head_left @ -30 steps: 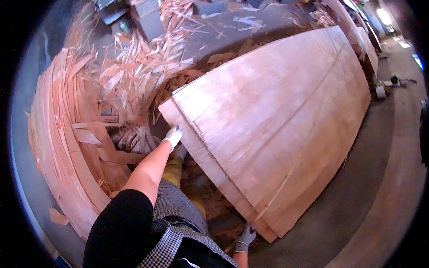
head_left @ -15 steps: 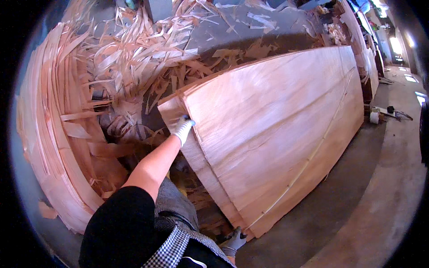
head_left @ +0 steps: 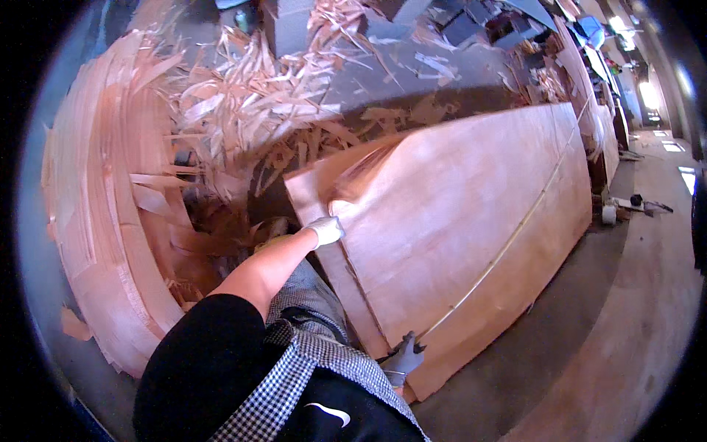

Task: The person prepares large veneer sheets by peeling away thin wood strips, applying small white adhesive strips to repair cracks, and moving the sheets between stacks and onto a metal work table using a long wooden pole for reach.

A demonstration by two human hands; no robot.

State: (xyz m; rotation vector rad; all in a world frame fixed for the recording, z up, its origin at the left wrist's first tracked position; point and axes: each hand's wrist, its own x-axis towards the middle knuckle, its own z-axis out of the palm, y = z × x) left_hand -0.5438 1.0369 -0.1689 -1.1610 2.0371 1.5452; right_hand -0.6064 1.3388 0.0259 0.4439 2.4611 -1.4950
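A broad, pale wood veneer sheet (head_left: 456,206) lies on top of a stack of veneer sheets (head_left: 471,342). My left hand (head_left: 326,230), in a white glove, is closed on the sheet's left edge. Beyond that hand, the sheet's far left corner is bent up and curls over. My right hand (head_left: 403,359), in a grey glove with dark fingertips, grips the same sheet near its front left corner. A thin, pale yellowish line runs from the right hand toward the far right, seemingly the sheet's near edge. The right thumb and fingers are partly hidden.
At the left stands a tall, curved pile of veneer (head_left: 96,214). Torn veneer scraps (head_left: 250,96) litter the floor behind the stack. A white roll (head_left: 609,214) and a dark tool lie past the right end. Concrete floor (head_left: 618,331) stretches along the right.
My right hand has moved up and inward from the front corner, drawing the pale line with it. My left hand has shifted right and nearer, and the far left corner has bent up.
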